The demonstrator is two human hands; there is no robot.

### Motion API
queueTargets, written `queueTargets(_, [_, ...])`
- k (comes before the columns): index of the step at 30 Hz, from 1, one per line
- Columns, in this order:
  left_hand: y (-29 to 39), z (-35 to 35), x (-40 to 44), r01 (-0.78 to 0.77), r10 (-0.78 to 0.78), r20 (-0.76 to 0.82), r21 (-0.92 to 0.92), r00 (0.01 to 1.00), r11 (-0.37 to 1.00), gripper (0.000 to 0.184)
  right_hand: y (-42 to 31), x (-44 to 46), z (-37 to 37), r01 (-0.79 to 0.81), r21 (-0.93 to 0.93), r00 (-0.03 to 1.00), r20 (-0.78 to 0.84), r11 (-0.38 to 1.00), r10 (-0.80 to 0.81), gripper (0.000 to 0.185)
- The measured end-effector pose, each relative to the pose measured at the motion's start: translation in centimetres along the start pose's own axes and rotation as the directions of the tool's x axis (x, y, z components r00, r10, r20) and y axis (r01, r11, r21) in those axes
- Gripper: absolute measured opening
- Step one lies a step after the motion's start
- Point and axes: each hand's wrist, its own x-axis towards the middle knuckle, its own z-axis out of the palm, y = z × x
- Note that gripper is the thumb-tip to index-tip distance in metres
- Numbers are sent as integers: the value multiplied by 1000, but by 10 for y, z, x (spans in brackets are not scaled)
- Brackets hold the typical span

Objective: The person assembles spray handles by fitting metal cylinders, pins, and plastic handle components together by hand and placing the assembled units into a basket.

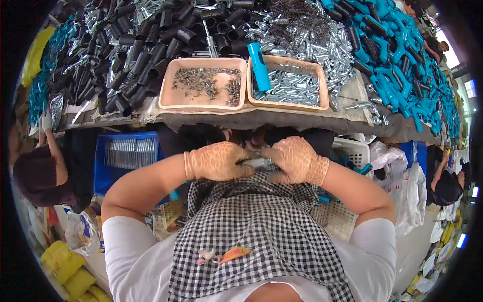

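Note:
Both of my hands wear orange patterned gloves and meet above my lap, below the table's front edge. A short silvery metal cylinder lies between them. My left hand closes its thumb and fingers at the cylinder's left end. Around the right end, the fingers of my right hand are curled. On the table's edge beyond are a tray of tiny metal parts and a tray of small metal pins. A blue tube leans in the pin tray.
Heaps of black sleeves, metal parts with springs and blue tool bodies cover the table. A blue crate with metal rods stands at lower left, a white basket at right. Other people sit at both sides.

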Motion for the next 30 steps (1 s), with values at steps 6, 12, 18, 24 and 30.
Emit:
queueTargets(6, [-2,4,3,106,-60,202,-226,978,968,34,-9,5,-16,-1,-70,956,292,998,21,31])
queueTargets(12, [3,27,-9,-29,148,-233,449,961,893,36,-3,-1,10,-185,315,978,151,931,143,36])
queueTargets(18, [-7,40,-11,25,330,-394,674,858,738,40,-10,-6,9,-727,659,625,751,-191,212,38])
queueTargets(24, [17,5,-35,244,93,-942,178,322,953,34,-14,10,-18,-176,760,966,12,626,258,45])
queueTargets(30, [13,22,-52,-834,-676,-559,-529,481,-156,30,-37,19,-37,-129,270,987,-59,954,150,86])
